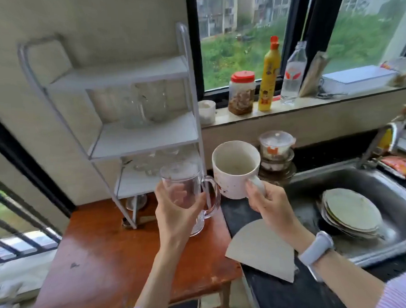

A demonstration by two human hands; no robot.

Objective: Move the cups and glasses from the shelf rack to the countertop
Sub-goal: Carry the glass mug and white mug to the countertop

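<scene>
Head view shows both hands raised in front of the white shelf rack (117,139), each closed on a vessel. The left hand (176,215) has its grip wrapped around the body of a clear glass mug (187,191): thumb on the near side, fingers showing through the glass on the far side, the mug's handle left free and sticking out to the right. The mug is upright and lifted clear of the wooden tabletop (123,262) below it. The right hand (267,202) has its grip closed on the handle of a white ceramic mug (235,168), so the cup body sits up and to the left of the fingers, tilted slightly with its open mouth facing the camera. This mug hangs above the dark countertop (237,213), just left of the steel sink (338,178) that holds stacked plates (351,212). The two mugs are just beside each other, the glass handle almost at the white cup's wall. More glassware (146,102) is blurred on the rack's middle shelf, and other glass pieces sit on the shelf below. A half-round piece of card (262,249) lies on the countertop under the right forearm.
</scene>
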